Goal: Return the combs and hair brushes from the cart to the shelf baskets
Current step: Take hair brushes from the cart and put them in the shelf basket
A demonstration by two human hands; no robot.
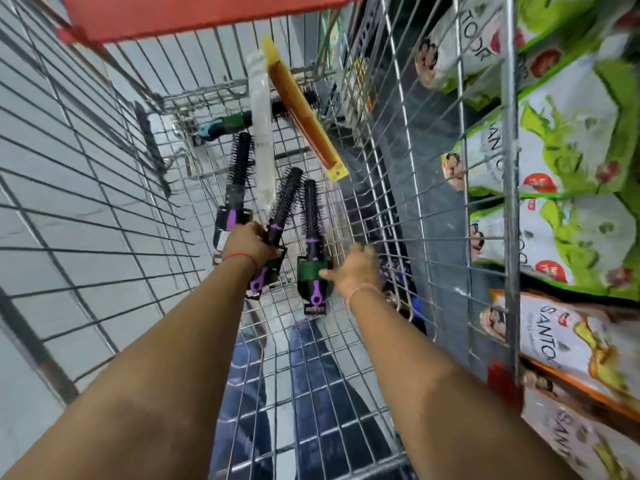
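Inside the wire shopping cart (398,168) lie several hair tools. My left hand (249,244) is shut on a black round brush with a purple handle (282,206). My right hand (356,271) hovers with fingers spread beside a second purple-handled round brush (311,230), its thumb touching the brush's green label. A third round brush (239,168) lies to the left. A white comb (261,133) and a long yellow comb (301,112) lean toward the cart's far end. A black brush with a teal handle (239,124) lies crosswise behind them.
Shelves on the right hold green and white packets (571,161) and orange-trimmed packets (571,344). The cart's red handle flap (207,12) is at the top. A tiled floor (52,168) shows through the left wall. My jeans (311,393) appear under the cart bottom.
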